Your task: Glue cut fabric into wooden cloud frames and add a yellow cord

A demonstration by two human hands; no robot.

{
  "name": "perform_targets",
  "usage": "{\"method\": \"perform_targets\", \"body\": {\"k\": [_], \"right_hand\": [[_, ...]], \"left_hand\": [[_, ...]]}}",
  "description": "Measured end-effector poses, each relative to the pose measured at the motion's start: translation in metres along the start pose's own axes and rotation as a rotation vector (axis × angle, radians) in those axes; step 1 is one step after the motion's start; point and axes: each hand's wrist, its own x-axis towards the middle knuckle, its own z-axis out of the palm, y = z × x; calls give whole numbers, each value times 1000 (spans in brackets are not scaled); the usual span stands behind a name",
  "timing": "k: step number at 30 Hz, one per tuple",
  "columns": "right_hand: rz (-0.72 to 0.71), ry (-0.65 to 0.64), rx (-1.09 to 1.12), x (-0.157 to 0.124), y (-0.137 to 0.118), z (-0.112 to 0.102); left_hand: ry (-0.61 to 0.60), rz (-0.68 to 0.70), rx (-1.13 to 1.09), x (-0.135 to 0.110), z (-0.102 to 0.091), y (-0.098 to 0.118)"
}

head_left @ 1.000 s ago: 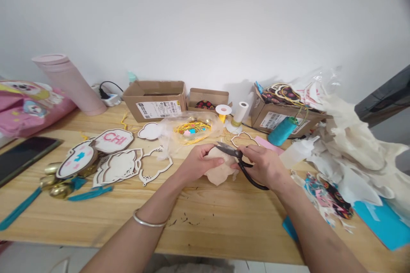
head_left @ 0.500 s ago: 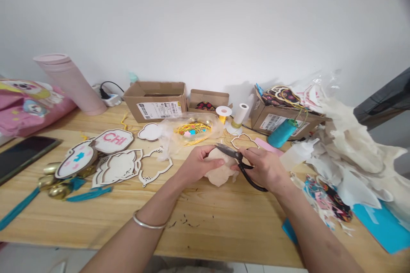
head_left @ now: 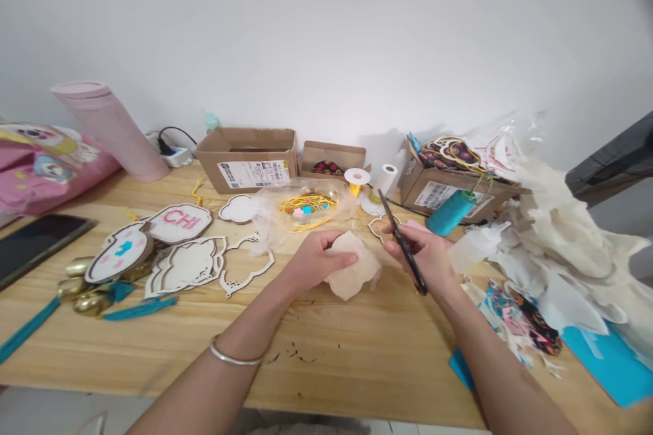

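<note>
My left hand (head_left: 321, 259) pinches a cream, scallop-edged piece of fabric (head_left: 352, 275) between thumb and fingers, above the wooden table. A ragged bit hangs at the piece's right edge. In my right hand (head_left: 426, 258) is a pair of dark scissors (head_left: 402, 241), turned edge-on with the tips pointing up and away. The scissors are apart from the fabric, a short way to its right. Beyond my right hand lies a small wooden outline frame (head_left: 382, 225), partly hidden by the scissors.
Wooden frames (head_left: 186, 266), a CHI plaque (head_left: 181, 223) and gold bells (head_left: 92, 296) lie left. Cardboard boxes (head_left: 245, 160) stand against the wall. A teal thread spool (head_left: 451, 213), a glue bottle (head_left: 474, 245), fabric scraps (head_left: 520, 326) and cream cloth (head_left: 551, 238) are at right.
My right hand has drawn the scissors away from the fabric to the right and turned them upright. My left hand keeps hold of the fabric, now less covered.
</note>
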Motion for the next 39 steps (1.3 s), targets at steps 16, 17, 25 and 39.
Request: {"method": "perform_targets", "body": {"k": [16,17,25,39], "right_hand": [[243,120,538,-10,-1,25],[228,116,511,-9,0,24],[62,84,227,-5,1,-2],[-307,99,-505,-1,10,-4]], "left_hand": [[59,45,-591,4,26,-6],[96,60,-600,4,25,-5],[317,143,-527,4,3,-1],[272,160,-398,4,2,-8]]}}
